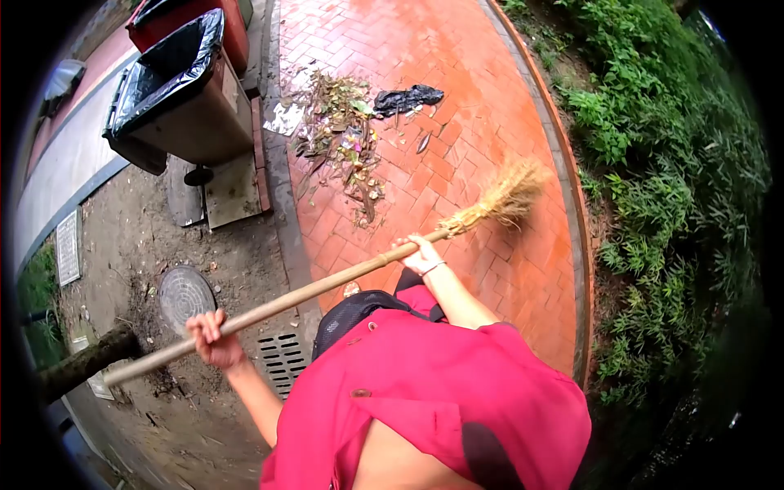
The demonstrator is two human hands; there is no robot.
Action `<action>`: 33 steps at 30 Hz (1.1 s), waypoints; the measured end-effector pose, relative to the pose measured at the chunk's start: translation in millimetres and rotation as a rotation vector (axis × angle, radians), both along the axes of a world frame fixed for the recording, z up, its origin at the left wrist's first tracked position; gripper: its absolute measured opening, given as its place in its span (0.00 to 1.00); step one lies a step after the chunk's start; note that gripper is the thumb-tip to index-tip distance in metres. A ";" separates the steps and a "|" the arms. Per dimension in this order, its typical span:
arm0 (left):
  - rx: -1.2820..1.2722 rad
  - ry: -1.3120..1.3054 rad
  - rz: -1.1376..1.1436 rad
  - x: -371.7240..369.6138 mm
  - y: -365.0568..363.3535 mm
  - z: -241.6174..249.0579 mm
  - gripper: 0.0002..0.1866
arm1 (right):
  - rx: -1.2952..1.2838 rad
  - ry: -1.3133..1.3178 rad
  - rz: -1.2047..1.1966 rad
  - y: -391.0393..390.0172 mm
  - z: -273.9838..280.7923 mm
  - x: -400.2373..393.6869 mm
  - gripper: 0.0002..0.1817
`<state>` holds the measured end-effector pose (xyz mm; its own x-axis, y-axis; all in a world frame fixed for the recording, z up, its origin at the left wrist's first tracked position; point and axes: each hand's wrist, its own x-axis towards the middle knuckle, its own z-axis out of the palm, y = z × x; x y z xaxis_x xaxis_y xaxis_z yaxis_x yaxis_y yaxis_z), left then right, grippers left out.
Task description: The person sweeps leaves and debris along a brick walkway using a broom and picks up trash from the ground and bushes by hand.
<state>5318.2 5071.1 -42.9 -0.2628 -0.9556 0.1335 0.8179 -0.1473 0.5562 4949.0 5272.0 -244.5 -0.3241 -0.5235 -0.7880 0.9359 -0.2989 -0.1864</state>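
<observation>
A straw broom with a long pale wooden handle [302, 294] slants across my front, its bristles [514, 193] off to the right above the red brick path. Near the handle's rear end, my left hand [216, 339] has its fingers wrapped around the wood. My right hand [420, 255] grips the same handle lower down, just short of where the bristles begin. Ahead of me lies a heap of leaves and litter [339, 135], with a crumpled black plastic bag [407, 100] beside it. The bristles are apart from the heap.
A bin lined with a black bag [184, 114] stands at the upper left, with a red bin [159, 24] behind it. Bare soil holds a round manhole cover [186, 298], near a slotted drain grate [282, 363] and a tree trunk [90, 363]. Green shrubs [653, 204] border the path's right kerb.
</observation>
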 end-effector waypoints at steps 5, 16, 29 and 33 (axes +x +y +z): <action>0.139 -0.058 -0.173 -185.0 -4.1 -16.1 0.04 | -0.033 -0.085 -0.081 46.3 -38.0 -165.9 0.08; 0.196 -0.249 0.192 -404.7 23.8 48.8 0.11 | 0.180 -0.086 0.596 -66.0 -89.4 -395.2 0.11; 0.025 -0.251 0.906 -333.0 230.2 132.8 0.17 | 0.092 -0.239 0.930 -169.6 -3.6 -217.4 0.03; -0.279 -0.262 1.158 -282.3 281.7 123.7 0.12 | -0.128 -0.410 0.894 -100.9 82.8 -216.7 0.05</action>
<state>5035.9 5352.8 80.8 0.6759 -0.5895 0.4422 0.2445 0.7455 0.6200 4732.4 5171.2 -161.7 0.5170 -0.5314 -0.6711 0.8116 0.5534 0.1870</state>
